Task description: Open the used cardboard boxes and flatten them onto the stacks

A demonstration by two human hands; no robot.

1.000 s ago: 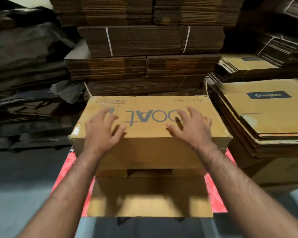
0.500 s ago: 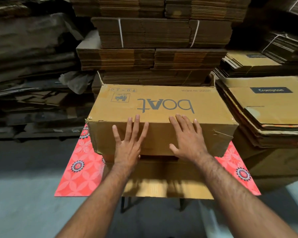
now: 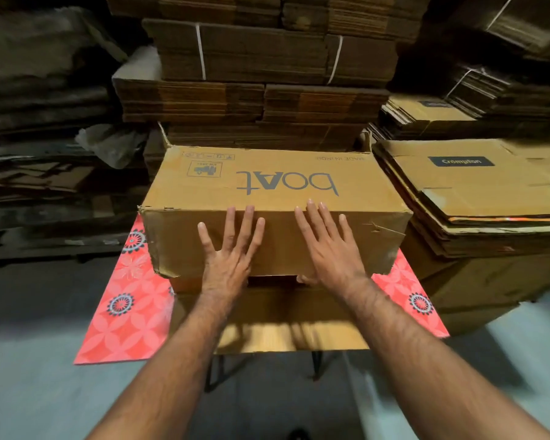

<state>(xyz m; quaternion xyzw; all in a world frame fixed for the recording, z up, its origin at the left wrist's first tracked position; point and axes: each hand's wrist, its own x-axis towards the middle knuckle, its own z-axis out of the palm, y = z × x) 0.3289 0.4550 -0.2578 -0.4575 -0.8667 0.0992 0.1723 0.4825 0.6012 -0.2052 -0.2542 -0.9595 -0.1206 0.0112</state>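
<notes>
Cardboard box (image 3: 267,198) stayed closed, contents hidden, beneath left hand (image 3: 231,255) and right hand (image 3: 329,249), both flat, fingers splayed, gripping nothing.

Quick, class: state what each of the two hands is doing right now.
Left hand: open, fingers spread flat against the near side of the boat box.
Right hand: open, fingers straight against the same side; grips nothing.

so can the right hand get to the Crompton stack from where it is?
Probably yes. The right hand lies flat with straight fingers on the near side of the boat box, holding nothing. The Crompton stack sits right beside the box on that side, its top bare, and nothing stands between them.
</notes>
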